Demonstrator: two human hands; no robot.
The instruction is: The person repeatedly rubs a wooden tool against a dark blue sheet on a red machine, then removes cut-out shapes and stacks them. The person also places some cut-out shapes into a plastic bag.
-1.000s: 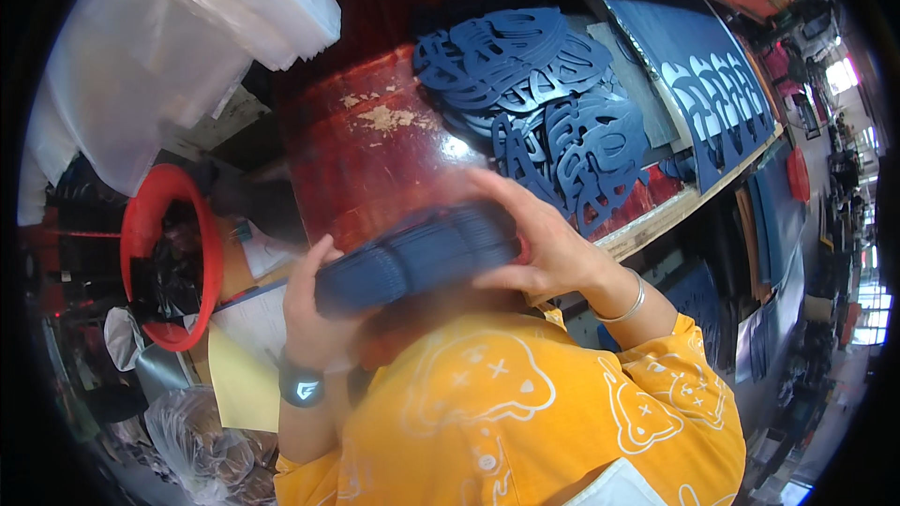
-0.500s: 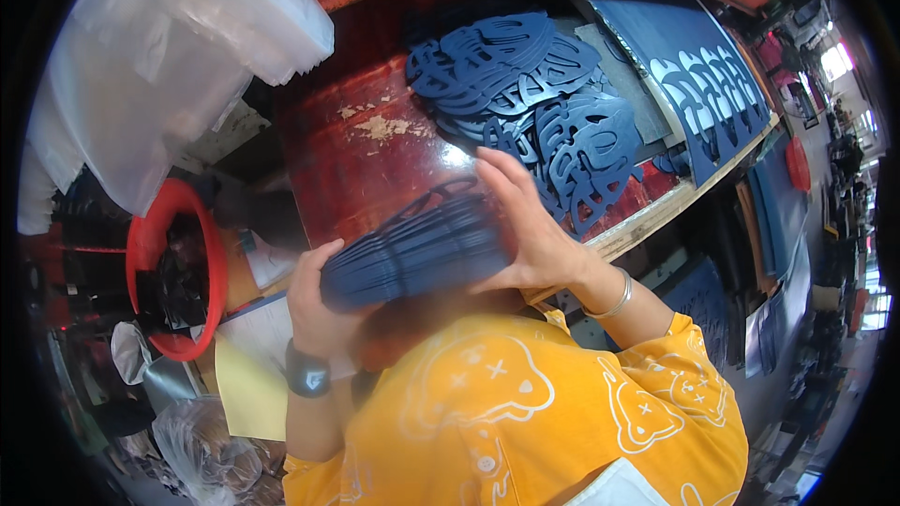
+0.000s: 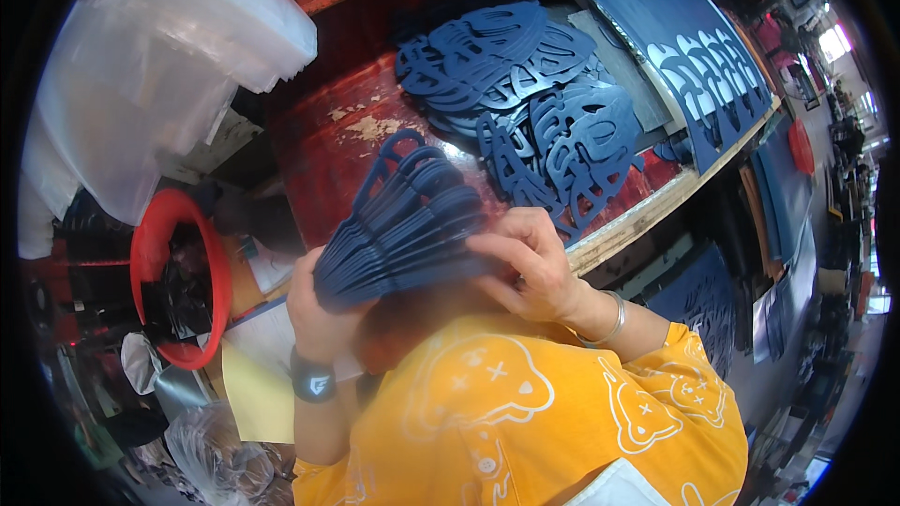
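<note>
A fanned stack of dark blue die-cut sheet pieces [image 3: 403,225] with cut-out loops is held up in front of my chest. My left hand [image 3: 319,314] is closed round its left end, thumb along the outer side. At the stack's right edge, my right hand [image 3: 534,262] has its fingers bent and pressed against the pieces; the fingertips are partly hidden. The looped ends spread apart at the top, while the lower part is blurred. Beyond the hands, a loose heap of similar blue cut-outs [image 3: 581,136] lies on the red worn tabletop [image 3: 323,169].
Clear plastic bags [image 3: 187,47] hang at the upper left. A red round-rimmed bin [image 3: 222,290] stands left of my left hand. Blue sheets with cut-outs [image 3: 647,14] lie at the table's far right, by its wooden edge [image 3: 637,211]. Yellow paper [image 3: 251,394] lies lower left.
The stack has tipped and fanned open, its looped ends now pointing up. My right hand has moved down from the stack's top to its right edge. My left hand keeps its hold.
</note>
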